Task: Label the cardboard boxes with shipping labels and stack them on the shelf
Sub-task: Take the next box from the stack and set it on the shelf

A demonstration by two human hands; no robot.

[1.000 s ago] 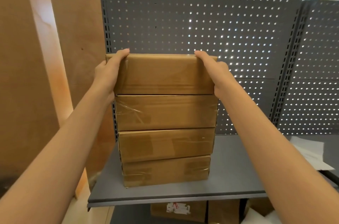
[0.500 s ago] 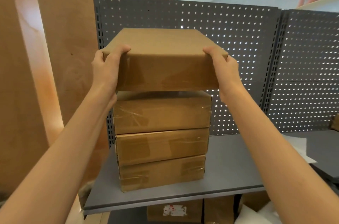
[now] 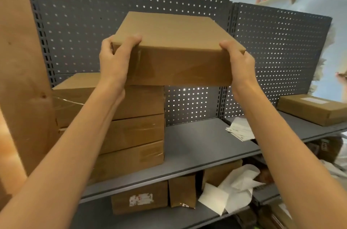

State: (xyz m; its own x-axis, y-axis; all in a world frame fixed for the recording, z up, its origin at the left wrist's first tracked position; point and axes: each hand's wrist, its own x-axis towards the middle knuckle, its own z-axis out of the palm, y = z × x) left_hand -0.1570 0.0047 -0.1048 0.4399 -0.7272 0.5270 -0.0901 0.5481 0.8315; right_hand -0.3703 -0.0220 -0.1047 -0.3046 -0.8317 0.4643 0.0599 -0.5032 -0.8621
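I hold a flat brown cardboard box [image 3: 178, 50] in the air in front of the grey pegboard. My left hand [image 3: 114, 59] grips its near left corner and my right hand [image 3: 238, 61] grips its near right corner, fingers curled over the top edge. Its top face shows no label. Below and to the left, a stack of three taped boxes [image 3: 131, 127] stands on the grey shelf [image 3: 202, 146]. The held box hangs to the right of that stack, with only its left end over it.
Loose paper labels [image 3: 240, 129] lie on the shelf at the right. A labelled flat box [image 3: 311, 108] sits on the neighbouring shelf. The lower shelf holds boxes [image 3: 140, 198] and crumpled white paper [image 3: 231, 189]. A wooden panel [image 3: 16, 59] stands at the left.
Both hands lifted the top box off the stack and carried it up and to the right; the stack went from four boxes to three. The view swung rightward.
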